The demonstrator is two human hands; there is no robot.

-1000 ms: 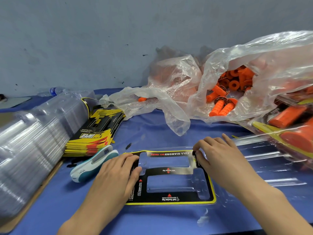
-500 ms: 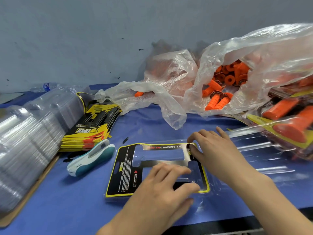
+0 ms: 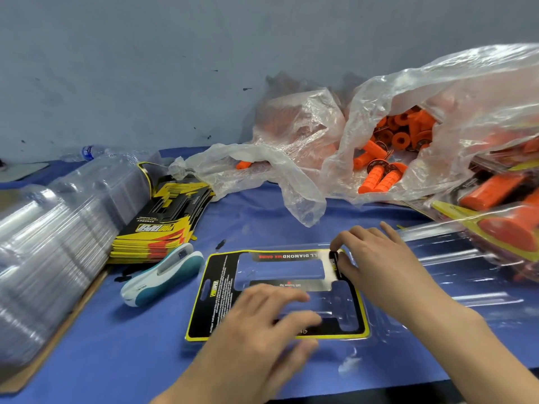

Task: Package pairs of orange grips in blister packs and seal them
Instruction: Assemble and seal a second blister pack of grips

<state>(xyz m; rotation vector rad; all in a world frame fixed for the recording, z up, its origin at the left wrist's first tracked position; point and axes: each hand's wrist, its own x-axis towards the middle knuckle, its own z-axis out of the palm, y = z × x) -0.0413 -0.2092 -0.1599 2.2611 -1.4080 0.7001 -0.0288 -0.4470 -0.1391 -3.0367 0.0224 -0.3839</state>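
A black and yellow printed card [image 3: 217, 290] lies in an open clear blister pack [image 3: 455, 290] on the blue table. My left hand [image 3: 262, 333] rests on the card's near part, fingers spread and fairly straight. My right hand [image 3: 376, 258] pinches the card's far right edge between thumb and fingers. Loose orange grips [image 3: 379, 176] spill from a clear plastic bag [image 3: 437, 91] at the back right. No grip lies in the open pack.
A stack of printed cards [image 3: 157, 225] and a white and teal stapler [image 3: 163, 275] sit left of the pack. Stacked clear blister shells [image 3: 52, 234] fill the far left. Filled packs with orange grips [image 3: 501, 225] pile up at the right edge. A second bag [image 3: 291, 135] lies behind.
My left hand moved from the card's left edge to its near middle part. My right hand stayed at the card's far right edge. The view shifted slightly.
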